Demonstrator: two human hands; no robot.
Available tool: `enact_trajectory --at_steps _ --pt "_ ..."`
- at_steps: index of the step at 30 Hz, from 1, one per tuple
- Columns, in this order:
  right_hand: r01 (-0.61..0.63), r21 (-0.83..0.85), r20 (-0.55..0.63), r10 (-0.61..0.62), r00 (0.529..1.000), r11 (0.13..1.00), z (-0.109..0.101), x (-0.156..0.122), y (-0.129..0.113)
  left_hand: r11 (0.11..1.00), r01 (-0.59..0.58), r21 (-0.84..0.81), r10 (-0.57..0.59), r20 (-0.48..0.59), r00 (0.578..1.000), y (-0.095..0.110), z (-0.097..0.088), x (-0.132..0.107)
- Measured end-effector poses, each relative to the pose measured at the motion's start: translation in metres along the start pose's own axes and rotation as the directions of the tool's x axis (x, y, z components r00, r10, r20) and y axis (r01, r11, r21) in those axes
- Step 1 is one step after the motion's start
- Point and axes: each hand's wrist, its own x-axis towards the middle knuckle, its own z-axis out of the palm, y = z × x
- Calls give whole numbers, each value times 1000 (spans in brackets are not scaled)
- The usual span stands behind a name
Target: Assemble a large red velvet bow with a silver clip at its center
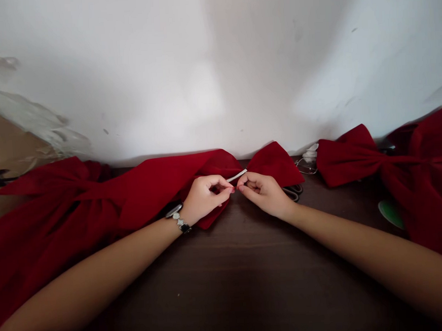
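My left hand (208,198) and my right hand (262,195) meet fingertip to fingertip above a red fabric bow (275,165). Between them runs a thin white strip (237,175), pinched by both hands, though my fingers hide its lower part. The strip's material is hard to tell. A silver wristwatch (178,219) circles my left wrist. To the left, the bow's fabric lies against a larger red bow (63,206), and I cannot tell where one ends.
A further red bow (402,168) lies at the right, near a green disc (391,214). Scissors (292,192) and a thin wire loop (305,167) lie behind my right hand. A dark wooden table (248,268) meets a white wall (216,72) at the back.
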Motion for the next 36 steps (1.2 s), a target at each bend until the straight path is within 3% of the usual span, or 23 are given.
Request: enact_trajectory --at_steps 11,28,36 --pt "-21 16 -4 21 1000 1000 -1 0 -1 993 54 -103 -54 10 999 4 -1 0" --pt "-32 116 -76 41 996 993 -2 -1 -2 990 73 -123 -73 3 997 7 0 1" --pt "-47 71 -89 53 995 996 -3 -2 -1 989 61 -133 -62 0 998 5 0 1"
